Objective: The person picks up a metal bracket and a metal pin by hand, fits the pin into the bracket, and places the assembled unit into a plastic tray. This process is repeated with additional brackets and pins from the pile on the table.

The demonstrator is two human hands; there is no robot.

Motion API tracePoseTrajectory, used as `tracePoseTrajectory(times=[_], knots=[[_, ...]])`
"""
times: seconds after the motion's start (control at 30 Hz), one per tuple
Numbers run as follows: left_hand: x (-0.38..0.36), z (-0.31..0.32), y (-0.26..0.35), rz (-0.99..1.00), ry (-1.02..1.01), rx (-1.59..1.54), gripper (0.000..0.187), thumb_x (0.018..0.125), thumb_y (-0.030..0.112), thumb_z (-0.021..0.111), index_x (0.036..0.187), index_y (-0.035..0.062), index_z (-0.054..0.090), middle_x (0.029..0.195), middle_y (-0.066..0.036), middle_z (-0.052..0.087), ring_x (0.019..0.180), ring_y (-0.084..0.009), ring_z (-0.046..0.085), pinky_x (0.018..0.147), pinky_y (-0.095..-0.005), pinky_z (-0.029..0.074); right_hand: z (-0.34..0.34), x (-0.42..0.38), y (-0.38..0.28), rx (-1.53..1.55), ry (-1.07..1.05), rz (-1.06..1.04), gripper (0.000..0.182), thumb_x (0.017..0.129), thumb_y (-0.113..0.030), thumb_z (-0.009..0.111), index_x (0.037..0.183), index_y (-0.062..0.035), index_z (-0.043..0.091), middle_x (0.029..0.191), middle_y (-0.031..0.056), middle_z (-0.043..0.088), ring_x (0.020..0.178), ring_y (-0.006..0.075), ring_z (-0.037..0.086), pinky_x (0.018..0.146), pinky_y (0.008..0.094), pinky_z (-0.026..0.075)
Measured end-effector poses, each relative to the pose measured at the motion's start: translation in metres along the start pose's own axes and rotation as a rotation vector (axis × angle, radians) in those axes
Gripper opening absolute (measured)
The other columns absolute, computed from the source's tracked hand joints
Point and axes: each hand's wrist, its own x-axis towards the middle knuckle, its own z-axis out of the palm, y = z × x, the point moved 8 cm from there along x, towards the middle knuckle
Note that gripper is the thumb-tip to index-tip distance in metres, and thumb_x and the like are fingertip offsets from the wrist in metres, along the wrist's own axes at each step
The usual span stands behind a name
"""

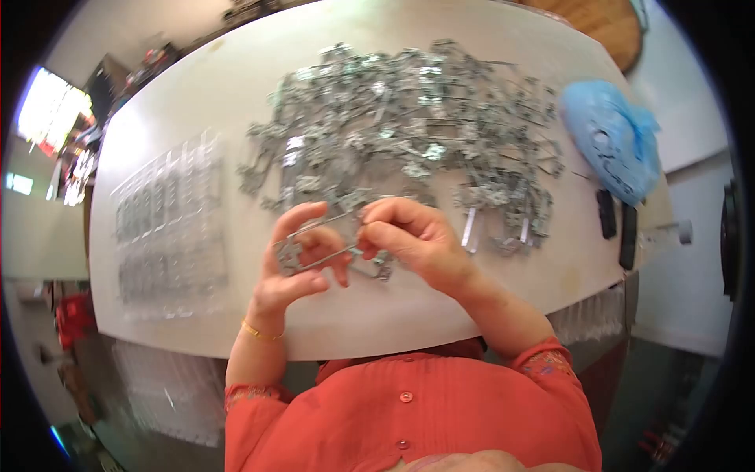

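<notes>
A small gray metal frame part (321, 259), made of thin rods with a jointed end, spans the gap between my two hands above the table's near side. My right hand (417, 242) pinches its right end between thumb and fingertips. Around its left end, my left hand (287, 271) has thumb and fingers spread, with the jointed end close to the palm. Just beyond both hands lies a wide pile of similar gray metal parts (377, 134), tangled together. Another such part shows partly below my right hand.
Clear plastic trays (169, 228) with molded compartments lie at the left of the white table (236, 334). On the right are a tied blue plastic bag (609, 141), black objects (627, 236) and a clear bottle (664, 234). More clear plastic (169, 393) is below the table's left edge.
</notes>
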Motion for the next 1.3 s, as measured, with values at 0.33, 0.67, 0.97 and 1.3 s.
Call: tracePoseTrajectory(times=[0.33,0.67,0.97,1.3], knots=[[0.006,-0.012,0.005,0.178,0.008,0.227,0.060,0.092,0.030,0.078,0.139,0.0001,0.055,0.105,-0.017,0.066,0.090,-0.0244,0.068,0.079,-0.0345,0.056,0.011,-0.004,0.012,-0.023,-0.025,0.154,0.015,0.105,-0.015,0.062,0.110,-0.0014,0.066,0.099,0.0033,0.067,0.093,0.0106,0.067,0.078,0.0263,0.058],[0.003,0.001,-0.011,-0.123,-0.072,0.135,0.061,0.104,0.045,0.058,0.129,-0.0106,0.059,0.098,-0.014,0.067,0.084,-0.0233,0.066,0.074,-0.0362,0.053,0.010,-0.010,-0.007,-0.179,0.040,0.025,0.007,0.104,-0.009,0.063,0.108,-0.0031,0.063,0.081,-0.0010,0.063,0.068,0.0035,0.058,0.059,0.0206,0.048],[0.001,-0.001,-0.015,-0.239,-0.030,0.248,0.061,0.103,0.044,0.060,0.130,-0.0097,0.060,0.086,-0.008,0.064,0.070,-0.0165,0.059,0.062,-0.0301,0.046,0.010,-0.011,-0.010,-0.219,0.019,0.045,0.005,0.104,-0.007,0.061,0.106,-0.0028,0.062,0.077,-0.0022,0.061,0.063,0.0027,0.056,0.054,0.0202,0.044],[0.004,-0.004,-0.007,-0.170,-0.028,0.542,0.045,0.097,0.038,0.071,0.109,-0.0049,0.064,0.078,0.002,0.047,0.070,-0.0080,0.041,0.059,-0.0255,0.032,0.007,-0.012,-0.013,-0.499,0.038,-0.064,0.005,0.101,-0.006,0.063,0.105,-0.0026,0.062,0.073,-0.0048,0.060,0.062,0.0013,0.054,0.053,0.0200,0.040]])
